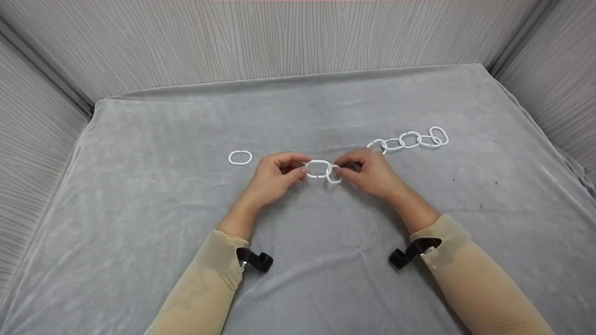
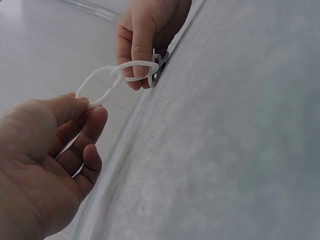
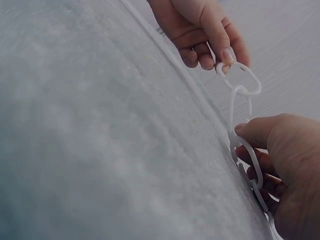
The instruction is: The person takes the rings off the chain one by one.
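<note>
Over the grey cloth (image 1: 321, 270), a person's left hand (image 1: 277, 179) pinches the outer end of a white oval link (image 1: 318, 161) between thumb and finger, its other fingers loosely bent in the left wrist view. That link threads through a second link (image 1: 334, 182) at its three o'clock side, and the right hand (image 1: 370, 173) grasps this second one with thumb and fingers. Further white links (image 3: 256, 162) show by the right hand's fingers in the right wrist view, though the fingers partly hide how they join there. From behind the right hand, toward two o'clock, a linked row (image 1: 410, 133) lies on the cloth, its end link (image 1: 436, 128) overlapping its neighbour. One loose link (image 1: 240, 163) lies near the left hand, at ten o'clock from it. Beige sleeves (image 1: 200, 288) reach in from seven and five o'clock, each with a black fitting (image 1: 402, 257) at the cuff. Pale wood-grained panels (image 1: 279, 42) stand at twelve o'clock, beyond the cloth's far edge.
</note>
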The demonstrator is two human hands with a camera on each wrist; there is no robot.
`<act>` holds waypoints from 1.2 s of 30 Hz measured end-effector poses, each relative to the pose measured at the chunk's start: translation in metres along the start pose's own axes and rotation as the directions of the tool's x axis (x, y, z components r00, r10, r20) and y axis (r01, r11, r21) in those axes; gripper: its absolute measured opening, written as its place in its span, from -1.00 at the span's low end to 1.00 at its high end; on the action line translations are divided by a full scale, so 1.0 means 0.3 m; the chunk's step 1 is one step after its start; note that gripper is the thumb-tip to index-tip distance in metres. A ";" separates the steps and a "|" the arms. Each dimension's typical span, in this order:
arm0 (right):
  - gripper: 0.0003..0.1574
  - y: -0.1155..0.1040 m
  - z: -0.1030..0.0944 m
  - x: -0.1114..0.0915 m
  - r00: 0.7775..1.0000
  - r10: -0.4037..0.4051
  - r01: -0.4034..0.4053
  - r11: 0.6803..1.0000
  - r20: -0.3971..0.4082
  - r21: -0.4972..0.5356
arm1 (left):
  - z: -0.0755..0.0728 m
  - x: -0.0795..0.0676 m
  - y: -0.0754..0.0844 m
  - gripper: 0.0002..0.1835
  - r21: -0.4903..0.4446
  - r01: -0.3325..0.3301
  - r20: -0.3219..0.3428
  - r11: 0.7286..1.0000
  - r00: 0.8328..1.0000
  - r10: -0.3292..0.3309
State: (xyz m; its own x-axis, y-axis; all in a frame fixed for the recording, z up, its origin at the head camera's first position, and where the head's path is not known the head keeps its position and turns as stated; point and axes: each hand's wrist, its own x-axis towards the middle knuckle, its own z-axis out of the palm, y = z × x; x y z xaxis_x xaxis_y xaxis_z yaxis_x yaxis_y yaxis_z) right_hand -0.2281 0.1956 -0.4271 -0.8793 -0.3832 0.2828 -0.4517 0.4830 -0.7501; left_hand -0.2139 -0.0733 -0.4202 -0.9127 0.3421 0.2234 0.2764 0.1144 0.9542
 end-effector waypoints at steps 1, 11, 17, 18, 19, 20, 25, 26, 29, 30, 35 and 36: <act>-0.86 -0.001 0.000 0.000 1.000 0.001 -0.001 1.000 -0.002 -0.002 | 0.000 0.000 0.000 -0.77 0.001 -0.001 -0.001 1.000 1.000 0.001; -0.91 -0.002 0.002 -0.001 0.999 0.018 -0.017 1.000 -0.042 0.022 | 0.002 0.001 0.004 -0.78 -0.006 -0.006 -0.031 1.000 0.999 0.006; -0.86 -0.003 0.002 -0.005 0.996 0.042 -0.039 0.998 -0.079 0.041 | 0.000 0.000 0.007 -0.73 -0.017 0.008 -0.057 1.000 0.998 -0.009; -0.86 -0.004 0.002 -0.005 0.996 0.045 -0.041 0.998 -0.083 0.047 | 0.000 0.000 0.007 -0.73 -0.020 0.012 -0.061 1.000 0.998 -0.013; -0.86 -0.004 0.001 -0.004 0.995 0.049 -0.045 0.998 -0.085 0.052 | 0.000 0.000 0.008 -0.73 -0.023 0.014 -0.063 1.000 0.998 -0.016; -0.85 -0.005 0.001 -0.004 0.995 0.052 -0.047 0.997 -0.088 0.060 | 0.000 0.000 0.008 -0.73 -0.027 0.017 -0.065 0.999 0.998 -0.019; -0.85 -0.010 0.001 -0.003 0.992 0.075 -0.064 0.992 -0.103 0.107 | -0.001 0.002 0.006 -0.74 -0.035 0.024 -0.073 0.999 0.997 -0.026; -0.85 -0.010 0.001 -0.003 0.991 0.082 -0.069 0.991 -0.108 0.117 | -0.001 0.002 0.005 -0.74 -0.037 0.025 -0.074 0.999 0.997 -0.027; -0.85 -0.007 0.003 -0.005 0.988 0.099 -0.083 0.987 -0.114 0.140 | -0.001 0.000 0.005 -0.76 -0.037 0.028 -0.081 0.999 0.996 -0.031; -0.84 -0.007 0.003 -0.005 0.988 0.104 -0.086 0.985 -0.114 0.150 | -0.001 -0.001 0.005 -0.76 -0.038 0.029 -0.083 0.999 0.996 -0.032; -0.83 -0.013 -0.003 -0.007 0.989 0.104 -0.080 0.973 -0.101 0.218 | 0.001 0.004 0.006 -0.77 -0.048 0.040 -0.102 0.998 0.994 -0.045; -0.83 -0.015 -0.004 -0.007 0.990 0.104 -0.079 0.970 -0.098 0.231 | 0.001 0.005 0.006 -0.77 -0.046 0.040 -0.104 0.998 0.994 -0.045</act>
State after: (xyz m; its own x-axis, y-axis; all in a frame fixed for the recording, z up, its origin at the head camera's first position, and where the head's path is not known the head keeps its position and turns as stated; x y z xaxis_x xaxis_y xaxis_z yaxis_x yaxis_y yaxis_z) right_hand -0.2244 0.1953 -0.4237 -0.9321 -0.2519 0.2603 -0.3336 0.3172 -0.8878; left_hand -0.2148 -0.0722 -0.4182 -0.9505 0.2380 0.1998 0.2253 0.0849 0.9706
